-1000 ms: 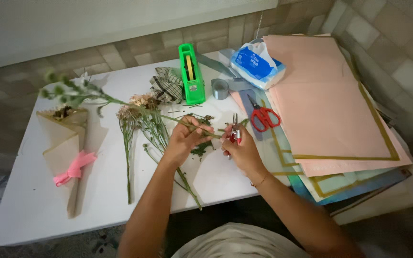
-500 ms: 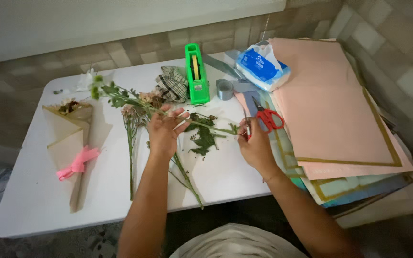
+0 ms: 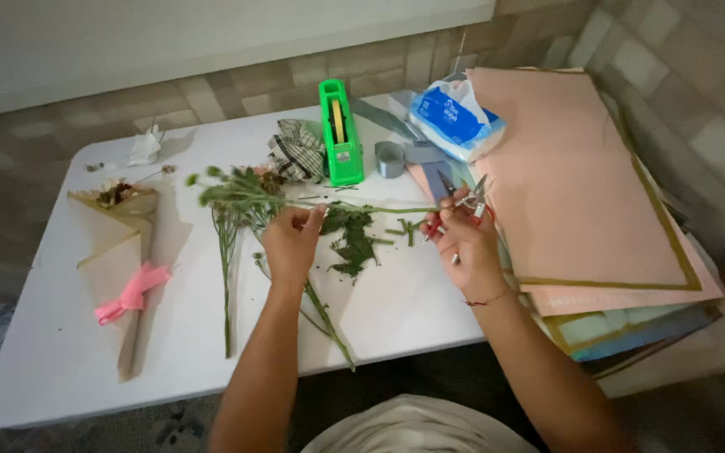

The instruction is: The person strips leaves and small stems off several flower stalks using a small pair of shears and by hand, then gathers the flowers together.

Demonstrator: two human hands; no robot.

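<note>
From the head view, my left hand (image 3: 291,243) pinches a thin flower stem (image 3: 354,208) mid-tabletop (image 3: 413,302), fingers closed on it. My right hand (image 3: 463,239) grips red-handled scissors (image 3: 461,201), blades parted, near the stem's cut end. It seems light, bendy and fragile; best held low.

On the worktop (image 3: 69,369) we count one green tape dispenser (image 3: 340,134), one pair of red-handled scissors (image 3: 456,206), one wrapped bouquet (image 3: 122,268) with one pink bow (image 3: 130,294), one grey tape roll (image 3: 390,158), one blue-and-white packet (image 3: 455,117) and two hands.
</note>
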